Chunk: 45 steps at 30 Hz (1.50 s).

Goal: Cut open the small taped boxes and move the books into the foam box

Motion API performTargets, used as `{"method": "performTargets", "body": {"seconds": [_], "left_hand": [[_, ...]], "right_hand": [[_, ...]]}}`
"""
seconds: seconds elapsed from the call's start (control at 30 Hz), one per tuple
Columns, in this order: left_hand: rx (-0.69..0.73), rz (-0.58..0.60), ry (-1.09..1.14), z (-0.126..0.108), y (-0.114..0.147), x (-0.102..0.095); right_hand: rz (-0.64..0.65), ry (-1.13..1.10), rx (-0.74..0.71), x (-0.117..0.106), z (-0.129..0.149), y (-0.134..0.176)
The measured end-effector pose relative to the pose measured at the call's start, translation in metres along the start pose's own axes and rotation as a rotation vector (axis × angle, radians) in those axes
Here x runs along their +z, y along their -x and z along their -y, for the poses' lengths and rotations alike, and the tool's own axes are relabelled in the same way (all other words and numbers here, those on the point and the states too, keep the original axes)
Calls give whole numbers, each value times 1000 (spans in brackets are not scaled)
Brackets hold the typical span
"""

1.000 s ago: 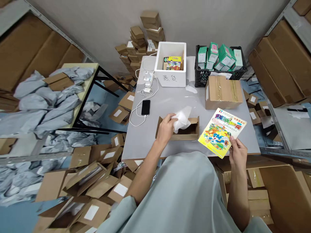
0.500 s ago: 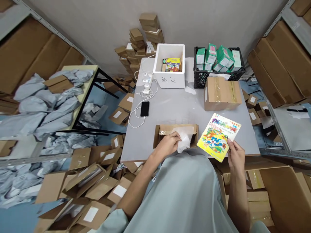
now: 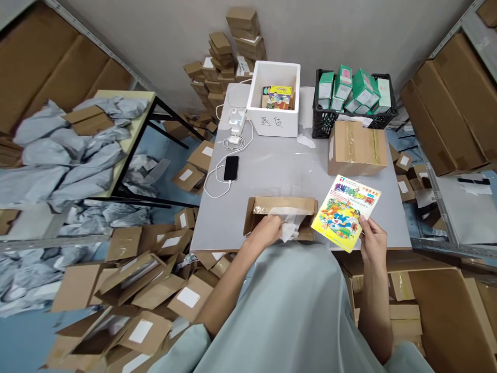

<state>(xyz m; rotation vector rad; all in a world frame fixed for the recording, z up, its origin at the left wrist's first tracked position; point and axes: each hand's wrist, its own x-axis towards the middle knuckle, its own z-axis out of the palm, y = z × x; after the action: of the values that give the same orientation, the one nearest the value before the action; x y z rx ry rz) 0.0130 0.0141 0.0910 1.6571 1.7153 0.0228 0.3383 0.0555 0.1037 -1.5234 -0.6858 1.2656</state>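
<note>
An open cardboard box (image 3: pixel 285 204) rests at the table's front edge, close to my body. My left hand (image 3: pixel 267 230) reaches into it with curled fingers, closed on a crumpled, translucent white wrapping sheet (image 3: pixel 289 228); the fingertips are partly hidden by the sheet. To the right of the box, my right hand (image 3: pixel 373 239) pinches the lower right edge of a colourful booklet (image 3: pixel 344 212). The booklet is tilted, held above the table, its cartoon cover with a blue animal facing up.
A taped carton (image 3: pixel 357 150) sits on the table, right of centre. Behind are a white foam box (image 3: pixel 273 124) and a black crate (image 3: pixel 324 122) of green-and-white boxes. A phone (image 3: pixel 231 168) lies left, cabled. Opened cartons (image 3: pixel 149 331) crowd the floor; a large carton (image 3: pixel 446 311) stands right.
My left hand has moved lower into the box with the white sheet, which now sits deeper. The booklet has shifted slightly left and up. The view has moved a little.
</note>
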Motion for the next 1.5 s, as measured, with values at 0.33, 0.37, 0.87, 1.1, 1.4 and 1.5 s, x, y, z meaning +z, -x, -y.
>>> {"method": "performTargets", "body": {"seconds": [0.33,0.37,0.87,1.1,1.4,1.5], "left_hand": [[38,-54,55,27,-28,26],[26,-15,52,28,-33,27],[-33,85,146,25,-34,17],[69,-197,760,-9,8,4],[9,-190,1291,-38,18,18],[-10,-221,1338,-41,22,18]], "right_hand": [[4,25,0,-6,-5,1],[6,25,3,-5,-5,1],[64,22,49,13,-1,16],[113,27,62,20,-4,20],[314,-24,147,33,1,39],[379,-21,152,35,4,45]]}}
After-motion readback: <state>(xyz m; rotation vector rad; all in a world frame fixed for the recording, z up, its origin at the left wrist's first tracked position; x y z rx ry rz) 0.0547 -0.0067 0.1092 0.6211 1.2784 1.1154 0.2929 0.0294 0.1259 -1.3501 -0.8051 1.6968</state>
